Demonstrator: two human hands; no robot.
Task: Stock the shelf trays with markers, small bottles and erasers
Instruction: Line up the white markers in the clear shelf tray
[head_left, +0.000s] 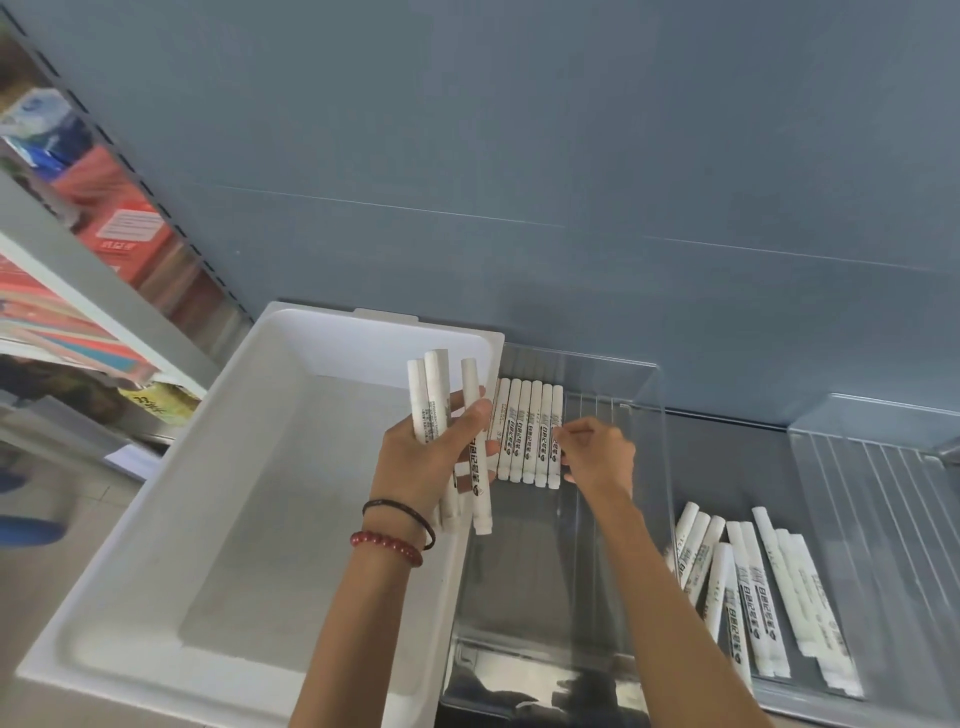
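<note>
My left hand (436, 457) grips a bundle of white markers (441, 395) over the right edge of the white bin (218, 493). Beside the bin sits a clear shelf tray (639, 415) with several white markers (524, 431) lined up side by side at its far left. My right hand (597, 457) is inside that tray, its fingertips pinching the rightmost marker (556, 431) of the row. More white markers (753, 587) lie loose on the grey shelf to the right of the tray.
A second clear ribbed tray (883, 493) sits at the far right. The blue-grey back panel (519, 156) rises behind the trays. Shelves with red boxes (124, 228) and colourful packs stand to the left.
</note>
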